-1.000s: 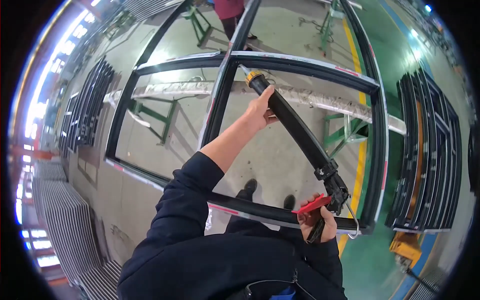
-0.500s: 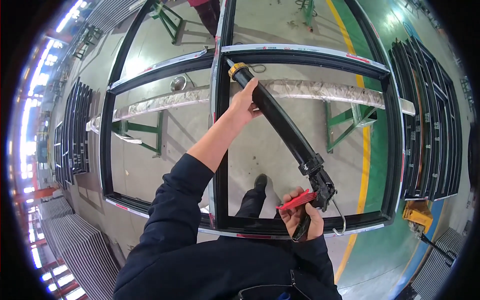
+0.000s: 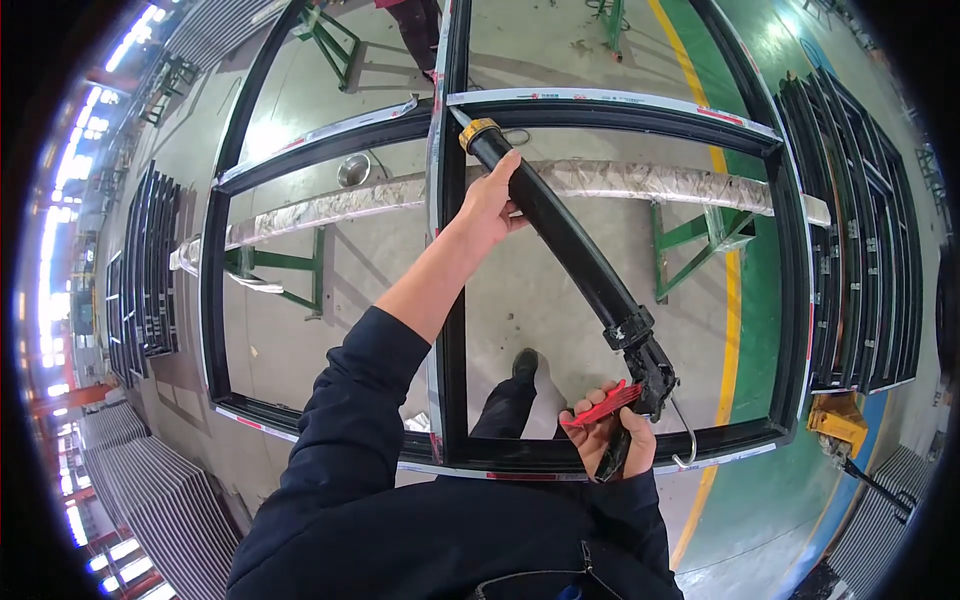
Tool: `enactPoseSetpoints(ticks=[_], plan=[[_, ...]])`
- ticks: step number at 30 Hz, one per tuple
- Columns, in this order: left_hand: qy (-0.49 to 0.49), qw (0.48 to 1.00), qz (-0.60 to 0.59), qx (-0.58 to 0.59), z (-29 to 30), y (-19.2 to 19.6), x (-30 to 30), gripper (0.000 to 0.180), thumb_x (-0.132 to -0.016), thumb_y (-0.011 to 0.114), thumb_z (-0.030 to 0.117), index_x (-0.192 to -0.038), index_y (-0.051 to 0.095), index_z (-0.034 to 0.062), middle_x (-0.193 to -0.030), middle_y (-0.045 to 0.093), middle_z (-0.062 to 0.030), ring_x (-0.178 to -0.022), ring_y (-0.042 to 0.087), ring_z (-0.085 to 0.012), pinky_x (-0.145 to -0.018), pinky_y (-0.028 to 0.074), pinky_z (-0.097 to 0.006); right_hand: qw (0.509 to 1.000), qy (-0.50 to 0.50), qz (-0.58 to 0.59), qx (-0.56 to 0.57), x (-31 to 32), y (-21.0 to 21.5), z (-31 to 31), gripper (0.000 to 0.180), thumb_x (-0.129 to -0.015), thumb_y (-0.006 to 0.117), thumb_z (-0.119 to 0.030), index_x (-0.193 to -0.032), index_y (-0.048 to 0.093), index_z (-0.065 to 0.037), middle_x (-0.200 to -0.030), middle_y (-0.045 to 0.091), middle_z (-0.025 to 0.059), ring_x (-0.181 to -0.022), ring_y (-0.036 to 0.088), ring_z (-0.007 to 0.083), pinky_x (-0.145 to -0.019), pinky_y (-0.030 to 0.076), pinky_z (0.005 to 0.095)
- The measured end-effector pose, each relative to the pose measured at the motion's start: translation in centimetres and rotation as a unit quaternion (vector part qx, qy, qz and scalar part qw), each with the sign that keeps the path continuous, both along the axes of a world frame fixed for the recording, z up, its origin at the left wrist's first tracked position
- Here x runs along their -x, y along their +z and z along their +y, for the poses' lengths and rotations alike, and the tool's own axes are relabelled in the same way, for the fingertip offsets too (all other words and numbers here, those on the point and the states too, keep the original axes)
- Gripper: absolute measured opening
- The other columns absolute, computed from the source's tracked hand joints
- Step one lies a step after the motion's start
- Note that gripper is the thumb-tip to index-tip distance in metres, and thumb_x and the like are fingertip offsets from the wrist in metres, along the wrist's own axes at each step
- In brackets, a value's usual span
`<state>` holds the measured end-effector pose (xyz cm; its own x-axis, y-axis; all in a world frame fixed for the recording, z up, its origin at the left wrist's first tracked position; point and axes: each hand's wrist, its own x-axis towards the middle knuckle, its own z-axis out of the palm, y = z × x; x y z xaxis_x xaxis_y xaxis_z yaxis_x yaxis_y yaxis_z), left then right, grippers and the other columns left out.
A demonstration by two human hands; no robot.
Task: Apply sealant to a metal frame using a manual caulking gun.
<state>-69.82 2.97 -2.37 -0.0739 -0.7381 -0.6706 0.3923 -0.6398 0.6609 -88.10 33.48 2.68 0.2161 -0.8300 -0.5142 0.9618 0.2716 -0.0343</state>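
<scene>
A long black caulking gun (image 3: 570, 245) with a yellow front cap slants across a black window frame (image 3: 620, 118). Its nozzle tip lies at the inner corner where the upright and the cross bar meet. My left hand (image 3: 492, 200) is closed round the barrel just behind the cap. At the rear end, my right hand (image 3: 610, 432) wraps the handle and the red trigger (image 3: 605, 403). A hooked metal rod (image 3: 687, 430) sticks out behind the gun, over the lower frame bar.
A wrapped beam (image 3: 620, 180) on green trestles (image 3: 705, 235) runs under the frame. More black frames stand stacked at right (image 3: 855, 240) and left (image 3: 145, 260). A metal bowl (image 3: 353, 170) lies beyond the beam. A person's legs (image 3: 418, 35) show at the top.
The gun's rear end and my right hand have shifted slightly to the right. The nozzle stays at the corner, and both hands keep their hold. The person's legs at the top have moved a little.
</scene>
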Motion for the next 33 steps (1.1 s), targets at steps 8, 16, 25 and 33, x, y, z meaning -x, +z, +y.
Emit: enactPoseSetpoints(ticks=[8, 16, 25, 33], plan=[[-0.001, 1.000, 0.007, 0.005, -0.1, -0.1, -0.2, 0.039, -0.088, 0.063, 0.042, -0.105, 0.056, 0.0078, -0.099, 0.061, -0.0056, -0.089, 0.062, -0.0226, -0.081, 0.053, -0.047, 1.000, 0.007, 0.017, -0.010, 0.3, 0.4, -0.4, 0.036, -0.082, 0.061, -0.020, -0.117, 0.056, -0.010, -0.103, 0.059, 0.0067, -0.098, 0.059, 0.0260, -0.095, 0.046, 0.0497], [0.015, 0.999, 0.041, 0.008, -0.4, 0.0, -0.1, 0.039, -0.088, 0.064, 0.041, -0.106, 0.056, 0.0071, -0.097, 0.061, -0.0071, -0.088, 0.062, -0.0240, -0.081, 0.053, -0.048, 0.999, 0.016, 0.029, 0.005, 0.7, 0.5, -0.7, 0.033, -0.084, 0.058, -0.020, -0.116, 0.056, -0.012, -0.099, 0.058, 0.0082, -0.097, 0.057, 0.0274, -0.094, 0.046, 0.0524], [0.016, 0.998, 0.055, 0.016, -0.4, 0.6, 0.0, 0.039, -0.090, 0.062, 0.042, -0.105, 0.055, 0.0065, -0.093, 0.061, -0.0076, -0.085, 0.064, -0.0227, -0.080, 0.054, -0.049, 0.997, 0.020, 0.080, 0.002, 0.3, 1.1, -0.8, 0.030, -0.083, 0.058, -0.021, -0.110, 0.055, -0.010, -0.093, 0.055, 0.0067, -0.089, 0.055, 0.0261, -0.083, 0.048, 0.0478], [0.027, 0.997, 0.065, 0.016, -0.3, 0.0, 0.0, 0.039, -0.089, 0.063, 0.043, -0.104, 0.056, 0.0084, -0.093, 0.063, -0.0060, -0.083, 0.064, -0.0215, -0.081, 0.053, -0.048, 0.997, 0.016, 0.060, 0.045, 0.6, 0.7, -0.6, 0.026, -0.086, 0.056, -0.017, -0.111, 0.055, -0.010, -0.096, 0.058, 0.0090, -0.095, 0.058, 0.0291, -0.087, 0.047, 0.0503]])
